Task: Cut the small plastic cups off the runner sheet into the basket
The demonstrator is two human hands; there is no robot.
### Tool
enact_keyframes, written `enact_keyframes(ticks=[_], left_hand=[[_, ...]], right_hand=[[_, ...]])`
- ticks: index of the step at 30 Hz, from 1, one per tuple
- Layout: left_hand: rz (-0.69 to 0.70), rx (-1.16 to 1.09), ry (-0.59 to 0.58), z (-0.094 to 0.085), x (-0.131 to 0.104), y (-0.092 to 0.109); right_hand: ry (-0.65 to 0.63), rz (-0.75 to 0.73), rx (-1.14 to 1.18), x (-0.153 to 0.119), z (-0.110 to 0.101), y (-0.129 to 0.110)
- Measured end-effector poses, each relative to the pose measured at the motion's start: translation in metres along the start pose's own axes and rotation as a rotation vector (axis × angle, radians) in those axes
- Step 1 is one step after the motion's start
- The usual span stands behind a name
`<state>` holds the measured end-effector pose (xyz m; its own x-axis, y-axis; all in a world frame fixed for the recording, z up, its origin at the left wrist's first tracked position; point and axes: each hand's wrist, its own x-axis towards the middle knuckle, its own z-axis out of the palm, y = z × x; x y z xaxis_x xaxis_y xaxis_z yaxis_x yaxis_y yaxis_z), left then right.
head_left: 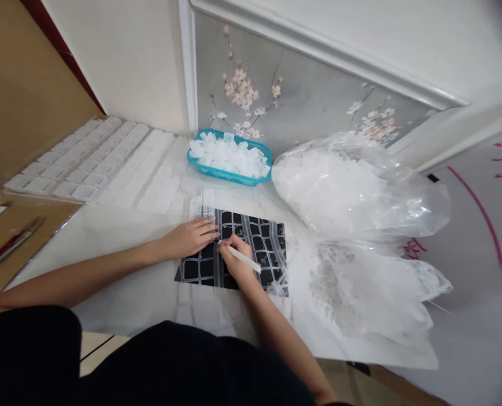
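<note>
A black sheet (197, 270) lies on the white-covered table, with a clear film (257, 226) cut into a grid of openings over it. My left hand (192, 235) rests flat on the film's left part, fingers stretched out to the right. In my right hand (239, 262) is a slim white pen-like tool (246, 258), its tip down on the film close to my left fingertips. The tip is too small to make out. Clear strips (278, 287) lie bunched at the sheet's lower right corner.
Behind the sheet stands a blue basket (234, 177) heaped with small translucent pieces. A full clear plastic bag (331, 180) and a pile of film scraps (369, 287) sit at right. Rows of white stacks (82, 152) fill the back left; red-handled tweezers-like tools (16, 242) lie on cardboard.
</note>
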<state>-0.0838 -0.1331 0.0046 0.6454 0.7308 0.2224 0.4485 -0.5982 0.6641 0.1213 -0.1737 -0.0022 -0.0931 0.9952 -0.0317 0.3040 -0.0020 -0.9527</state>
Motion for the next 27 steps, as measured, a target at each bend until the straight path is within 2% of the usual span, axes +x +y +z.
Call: enact_keyframes(ticks=[1,2,5,7,8,10,12,14,17,20,22,24,27], left_hand=[[-0.063,-0.132,0.051,0.001,0.002,0.002],[-0.162,-0.316,0.153,-0.001,0.004,0.003],[-0.517,-0.913,0.624,-0.016,0.014,0.005],[-0.628,-1.103,0.86,-0.034,0.018,0.006],[-0.637,-1.158,0.909,-0.042,0.018,0.007],[-0.653,-1.286,0.935,-0.056,0.014,0.013],[-0.702,-1.391,0.886,-0.062,0.006,0.02],[-0.742,-1.323,0.754,-0.06,-0.005,0.025],[-0.668,-0.891,0.535,-0.051,-0.019,0.025],[-0.452,-0.302,0.288,-0.042,-0.029,0.018],[-0.317,0.01,0.125,-0.037,-0.034,0.013],[-0.224,0.22,0.019,-0.032,-0.037,0.009],[-0.152,0.354,-0.027,-0.027,-0.04,0.004]], right_hand=[[-0.004,-0.007,-0.015,0.0,0.001,0.001],[-0.005,-0.013,-0.029,0.0,0.001,0.001],[0.012,-0.011,-0.06,0.001,0.002,0.001],[0.019,0.018,-0.036,0.002,0.001,-0.002],[0.017,0.035,-0.005,0.002,0.0,-0.004],[0.024,0.057,0.086,0.002,-0.002,-0.01],[0.036,0.049,0.174,0.0,-0.001,-0.015],[0.017,0.028,0.22,-0.001,0.003,-0.019],[-0.051,0.008,0.213,-0.002,0.013,-0.018],[-0.088,0.006,0.202,-0.001,0.02,-0.013],[-0.108,0.008,0.191,-0.001,0.021,-0.011],[-0.122,0.009,0.169,-0.001,0.021,-0.01],[-0.127,0.011,0.116,-0.001,0.021,-0.01]])
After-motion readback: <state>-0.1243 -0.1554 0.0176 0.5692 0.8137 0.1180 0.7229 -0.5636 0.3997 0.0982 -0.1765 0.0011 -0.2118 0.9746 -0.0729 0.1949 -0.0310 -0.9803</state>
